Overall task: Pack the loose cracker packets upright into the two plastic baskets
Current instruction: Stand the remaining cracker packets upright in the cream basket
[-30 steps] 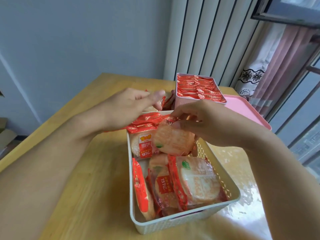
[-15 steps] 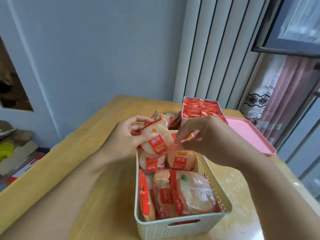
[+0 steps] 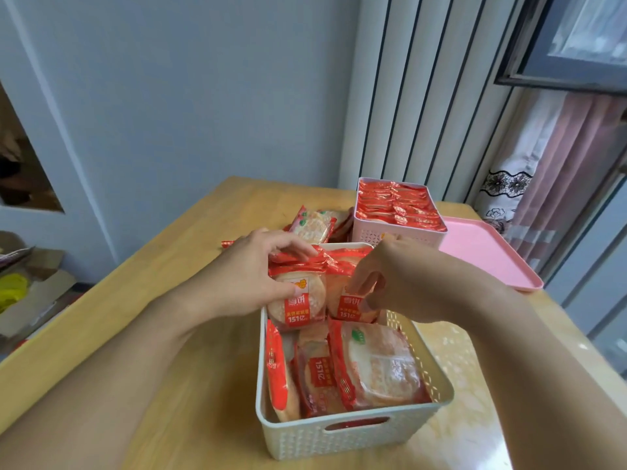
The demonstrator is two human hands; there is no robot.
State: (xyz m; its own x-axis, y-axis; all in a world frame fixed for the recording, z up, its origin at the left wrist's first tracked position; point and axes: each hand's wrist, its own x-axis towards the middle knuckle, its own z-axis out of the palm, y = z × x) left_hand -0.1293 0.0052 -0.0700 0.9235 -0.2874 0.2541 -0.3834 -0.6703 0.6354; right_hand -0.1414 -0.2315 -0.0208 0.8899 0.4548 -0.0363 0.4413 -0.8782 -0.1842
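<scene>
Two hands work at the far end of the white basket (image 3: 353, 432). Our left hand (image 3: 237, 283) curls its fingers and thumb around an upright cracker packet (image 3: 298, 305); our right hand (image 3: 400, 283) pinches the neighbouring packet (image 3: 349, 308) at 3 o'clock from it. Leaning packets (image 3: 376, 364) fill the near end. At 12 o'clock lie loose packets (image 3: 314, 225) on the wooden table (image 3: 152, 334), beside the full pink basket (image 3: 397, 228).

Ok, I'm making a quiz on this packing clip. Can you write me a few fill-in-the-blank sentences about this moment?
1. The pink basket behind is packed ____ with packets.
2. Both hands hold packets in the ____ basket.
3. A pink ____ lies on the table right of the pink basket.
4. The left hand grips a packet standing ____.

Missing words: full; white; tray; upright
</scene>
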